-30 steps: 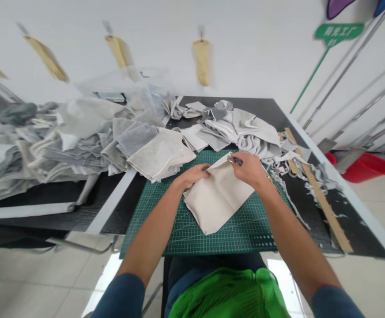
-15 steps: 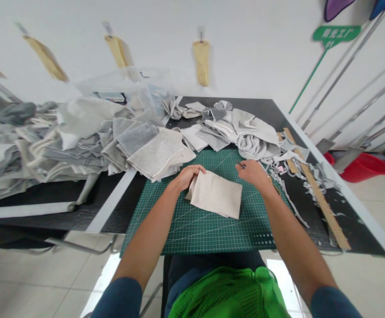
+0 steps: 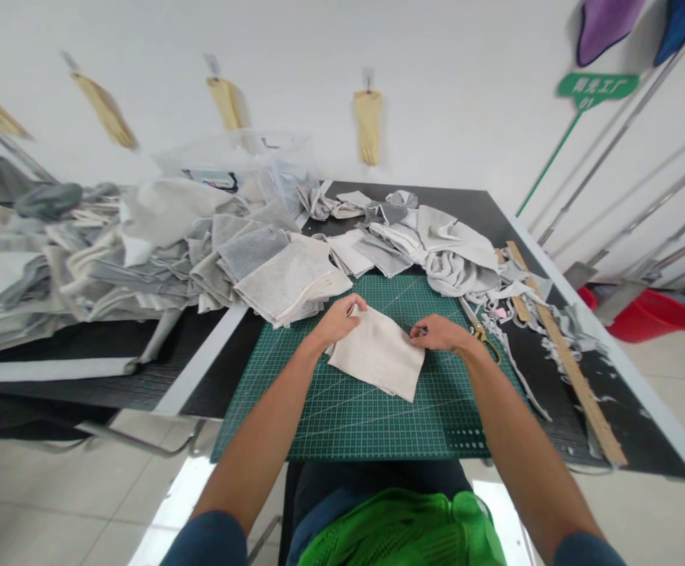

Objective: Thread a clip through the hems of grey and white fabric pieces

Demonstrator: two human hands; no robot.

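Observation:
A folded cream cloth [image 3: 375, 355] lies on the green cutting mat [image 3: 342, 432], slightly turned. My left hand [image 3: 341, 318] pinches its upper left corner between thumb and fingers. At the cloth's upper right edge is my right hand [image 3: 440, 333], closed around a small dark tool [image 3: 415, 331] whose kind is too small to make out. The tool's tip reaches over the cloth's edge. Just right of that hand, scissors with gold-coloured handles [image 3: 487, 339] rest at the mat's edge.
Folded grey and cream cloths [image 3: 289, 275] are stacked left of the mat, beside a larger heap [image 3: 159, 228]. More crumpled cloth [image 3: 457, 248] lies behind it. On the right are fabric scraps [image 3: 572, 322] and a long wooden strip [image 3: 578, 369]. A clear plastic bin [image 3: 283, 157] stands at the back.
My right hand has moved left and down from beside the cloth to its upper right edge. The cloth has turned slightly clockwise and shifted left, with my left hand still gripping its corner.

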